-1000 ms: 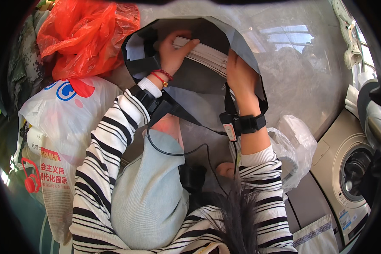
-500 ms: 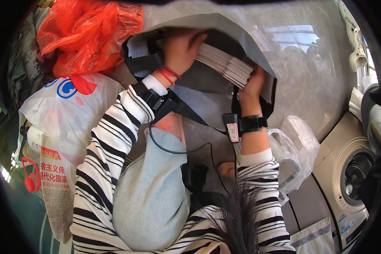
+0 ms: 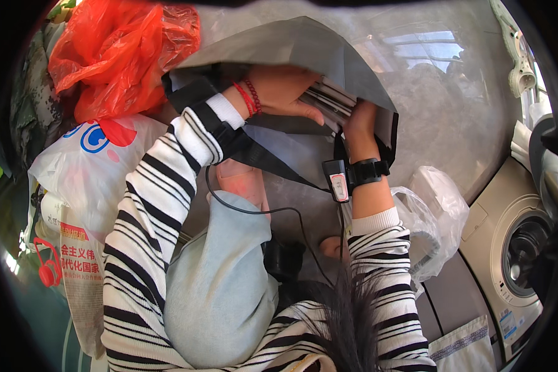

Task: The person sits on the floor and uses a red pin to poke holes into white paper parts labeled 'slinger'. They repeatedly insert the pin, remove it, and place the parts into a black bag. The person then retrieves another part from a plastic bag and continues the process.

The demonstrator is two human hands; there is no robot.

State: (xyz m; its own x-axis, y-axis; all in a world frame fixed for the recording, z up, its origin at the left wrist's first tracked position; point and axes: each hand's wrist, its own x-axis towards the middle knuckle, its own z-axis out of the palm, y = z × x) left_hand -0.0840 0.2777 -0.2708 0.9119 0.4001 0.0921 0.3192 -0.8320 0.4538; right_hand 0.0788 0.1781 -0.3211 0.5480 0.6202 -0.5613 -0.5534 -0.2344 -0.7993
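A grey bag (image 3: 273, 43) with black straps lies on its side, its mouth toward me. Inside it is a stack of thin, flat, pale sheets or booklets (image 3: 335, 99); their exact kind is not clear. My left hand (image 3: 285, 90) reaches in over the stack's left part, its thumb stretched out apart from the fingers, whose tips the bag partly hides. At the stack's right end, my right hand (image 3: 361, 127) grips the stack, most of its fingers hidden within. A black strap (image 3: 285, 167) of the bag hangs across between my wrists.
At the left lie a red plastic bag (image 3: 115, 56) and a filled white plastic bag (image 3: 99, 161). A clear plastic bag (image 3: 437, 217) is beside my right forearm, with a washing machine (image 3: 508, 254) further right. A black cable (image 3: 254, 212) loops over my knee.
My left hand has moved right across the stack and turned with its back upward. The bag's upper side has sagged lower over the stack. My right hand has shifted slightly.
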